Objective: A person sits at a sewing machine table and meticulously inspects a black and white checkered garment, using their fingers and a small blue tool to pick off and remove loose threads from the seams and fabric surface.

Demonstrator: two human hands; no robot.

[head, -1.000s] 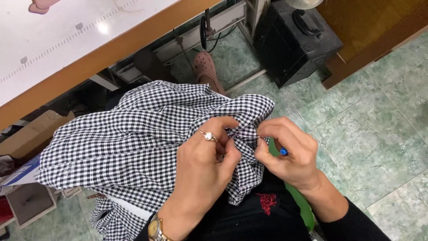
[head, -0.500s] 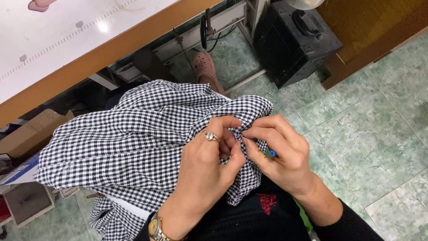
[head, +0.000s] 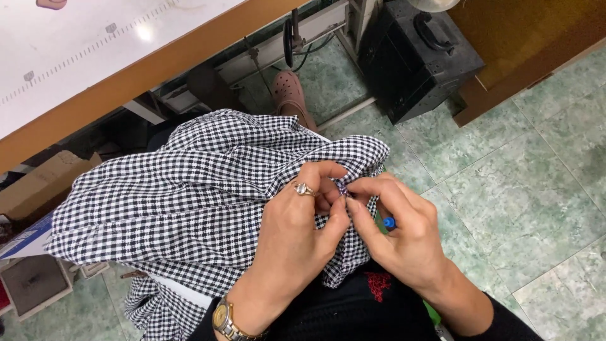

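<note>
— Pinching what?
— Both hands, left hand [head: 297, 233] and right hand [head: 401, 237], nip a fold of the black-and-white checked cloth [head: 189, 196] spread over the lap; the right also tucks a blue-tipped pen [head: 389, 223].
— Around it?
— Table [head: 126, 82] above, black case [head: 416, 57] beyond, pink shoe [head: 291, 88] on green tiles [head: 524, 189].

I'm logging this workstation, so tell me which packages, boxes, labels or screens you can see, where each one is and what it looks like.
Cardboard box: far left under the table, brown, rectangular.
Flat package: left edge below the box, blue and white, mostly hidden by the checked fabric.
Black case: floor at top right, boxy, with a handle.
No screens or signs in view.
</note>
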